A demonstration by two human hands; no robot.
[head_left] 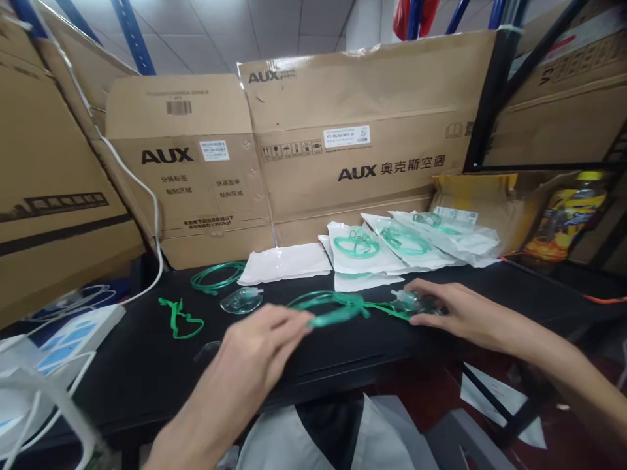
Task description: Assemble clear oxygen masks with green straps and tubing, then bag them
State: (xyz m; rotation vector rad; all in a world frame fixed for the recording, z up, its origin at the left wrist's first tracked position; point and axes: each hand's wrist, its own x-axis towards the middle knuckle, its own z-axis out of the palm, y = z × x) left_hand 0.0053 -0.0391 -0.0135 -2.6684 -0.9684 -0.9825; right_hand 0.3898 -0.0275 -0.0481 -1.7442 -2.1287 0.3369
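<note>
My left hand [267, 343] is closed at the left end of a coil of green tubing [337, 308], its fingers pinching the loop over the black table. A clear mask [414, 302] sits between the thumb and fingers of my right hand [443, 303]. Green straps [386, 308] lie between the coil and that mask. Left of the coil rests another clear mask [242, 300], with a second green tubing coil [216, 277] behind it. A green strap [179, 320] lies farther left. Part of a clear piece [208, 351] shows beside my left wrist.
White pouches with green tubing [360, 248] and a plain white pouch [287, 262] lie along the back, before cardboard boxes [362, 143]. A yellow-capped bottle [565, 219] stands at the back right. A white power strip [81, 339] and cables are at the left.
</note>
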